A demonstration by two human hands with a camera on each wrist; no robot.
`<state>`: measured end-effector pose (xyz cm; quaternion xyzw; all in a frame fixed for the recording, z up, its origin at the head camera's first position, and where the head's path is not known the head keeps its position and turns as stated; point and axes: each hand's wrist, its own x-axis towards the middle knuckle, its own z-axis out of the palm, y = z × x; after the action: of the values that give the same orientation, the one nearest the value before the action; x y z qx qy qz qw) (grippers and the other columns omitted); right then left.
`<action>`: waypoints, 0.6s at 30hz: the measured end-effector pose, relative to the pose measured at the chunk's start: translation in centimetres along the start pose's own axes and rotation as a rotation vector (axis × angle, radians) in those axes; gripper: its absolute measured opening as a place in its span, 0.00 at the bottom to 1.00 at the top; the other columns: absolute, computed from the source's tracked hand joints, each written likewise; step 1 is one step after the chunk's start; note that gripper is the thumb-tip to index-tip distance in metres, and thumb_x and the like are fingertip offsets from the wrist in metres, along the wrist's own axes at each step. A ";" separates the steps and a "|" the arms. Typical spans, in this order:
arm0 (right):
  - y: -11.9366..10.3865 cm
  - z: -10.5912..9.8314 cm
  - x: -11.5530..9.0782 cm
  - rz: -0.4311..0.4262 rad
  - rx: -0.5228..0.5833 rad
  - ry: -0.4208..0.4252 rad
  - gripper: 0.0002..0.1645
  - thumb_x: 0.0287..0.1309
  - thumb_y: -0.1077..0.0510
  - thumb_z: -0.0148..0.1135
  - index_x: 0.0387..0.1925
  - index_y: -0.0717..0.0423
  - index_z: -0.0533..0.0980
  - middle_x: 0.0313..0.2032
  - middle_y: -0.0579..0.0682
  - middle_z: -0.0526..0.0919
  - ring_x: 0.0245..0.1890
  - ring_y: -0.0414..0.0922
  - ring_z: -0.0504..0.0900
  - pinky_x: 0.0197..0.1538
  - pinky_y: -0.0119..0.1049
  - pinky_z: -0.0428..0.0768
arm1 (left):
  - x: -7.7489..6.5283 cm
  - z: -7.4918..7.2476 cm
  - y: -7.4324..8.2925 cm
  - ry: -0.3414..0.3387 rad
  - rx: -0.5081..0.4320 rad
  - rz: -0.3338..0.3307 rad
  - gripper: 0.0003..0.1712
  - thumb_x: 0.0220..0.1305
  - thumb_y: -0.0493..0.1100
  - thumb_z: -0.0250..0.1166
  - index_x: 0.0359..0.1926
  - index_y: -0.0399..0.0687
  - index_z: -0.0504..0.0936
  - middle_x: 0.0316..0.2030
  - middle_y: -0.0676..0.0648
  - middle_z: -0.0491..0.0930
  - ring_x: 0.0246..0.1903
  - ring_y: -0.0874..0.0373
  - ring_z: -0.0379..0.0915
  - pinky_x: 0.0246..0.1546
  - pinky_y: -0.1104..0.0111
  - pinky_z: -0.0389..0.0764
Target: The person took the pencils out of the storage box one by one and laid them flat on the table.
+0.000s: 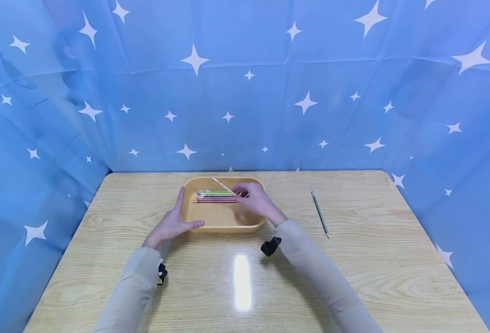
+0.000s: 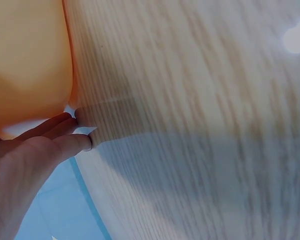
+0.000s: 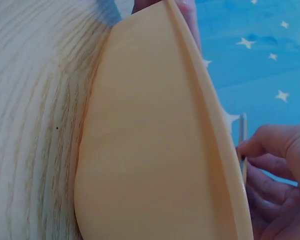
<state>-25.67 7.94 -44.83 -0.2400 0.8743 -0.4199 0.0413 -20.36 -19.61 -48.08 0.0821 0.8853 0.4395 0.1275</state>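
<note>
The left hand [image 1: 172, 225], thumb and fingers apart, is touching the tray [image 1: 216, 217], where pencils [image 1: 215, 200] are lying; the right hand [image 1: 255, 198] is pinching a pale pencil [image 1: 224, 186] over it; farther right, a green pencil [image 1: 319, 213] is resting on the desk [image 1: 394, 259].

Tray [image 3: 140, 120], one, orange-tan, smooth outer wall and lip across the middle, standing on a bench [image 3: 35, 125] of streaked wood grain at left. Right hand [image 3: 290, 155], one, beyond the lip at the right edge, pinching one slim pencil [image 3: 243, 127]; left hand [image 3: 191, 22], partly shown, at the tray's far end. Backdrop [image 3: 260, 65], blue, with white stars.
</note>
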 end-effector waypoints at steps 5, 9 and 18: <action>0.2 -0.3 -0.6 0.044 0.090 0.012 0.14 0.57 0.69 0.63 0.46 0.68 0.79 0.37 0.58 0.84 0.35 0.48 0.81 0.42 0.36 0.80 | 0.0 0.0 0.1 0.002 0.002 -0.004 0.74 0.50 0.59 0.74 0.75 0.51 0.24 0.67 0.21 0.50 0.61 0.26 0.58 0.62 0.42 0.58; 0.4 -0.9 -1.5 0.065 0.135 0.034 0.15 0.57 0.68 0.64 0.47 0.65 0.79 0.37 0.53 0.84 0.35 0.47 0.80 0.41 0.38 0.79 | 0.0 0.0 0.1 0.002 0.004 -0.008 0.74 0.50 0.59 0.75 0.75 0.49 0.26 0.66 0.21 0.51 0.59 0.27 0.62 0.61 0.43 0.61; 1.5 -2.9 -3.4 0.064 0.181 0.069 0.15 0.58 0.66 0.64 0.48 0.66 0.79 0.39 0.56 0.83 0.35 0.47 0.80 0.38 0.36 0.80 | 0.1 -0.1 0.0 -0.004 -0.004 -0.010 0.74 0.50 0.60 0.74 0.75 0.50 0.24 0.67 0.22 0.52 0.58 0.28 0.63 0.61 0.43 0.62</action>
<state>-24.10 12.36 -44.55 -0.1928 0.8409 -0.5036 0.0461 -20.45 -19.64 -48.07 0.0784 0.8846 0.4405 0.1314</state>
